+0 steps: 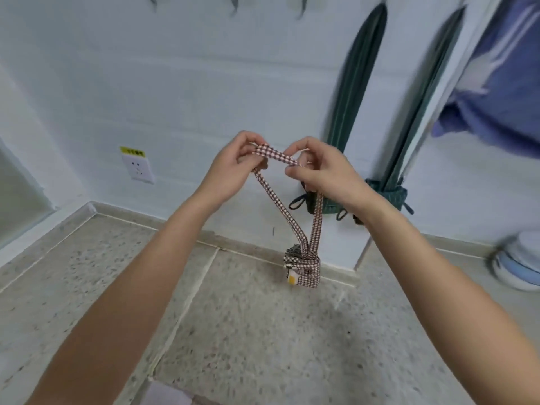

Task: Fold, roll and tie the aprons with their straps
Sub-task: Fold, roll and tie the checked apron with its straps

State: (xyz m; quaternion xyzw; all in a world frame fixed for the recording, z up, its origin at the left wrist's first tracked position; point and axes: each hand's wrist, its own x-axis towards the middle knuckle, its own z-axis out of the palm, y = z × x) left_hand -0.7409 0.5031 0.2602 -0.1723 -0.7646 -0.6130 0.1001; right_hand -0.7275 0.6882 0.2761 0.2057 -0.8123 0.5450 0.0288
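Both hands, left [230,168] & right [321,171], pinched checked strap loop [276,154]; rolled apron [304,270] dangled, already tied. Next prob: hang it w/ green aprons [350,92].

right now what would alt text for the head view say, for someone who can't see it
Two hands, left hand and right hand, pinch the checked strap of a rolled, tied apron bundle that hangs from it above a speckled floor. Green aprons hang on the white wall behind.
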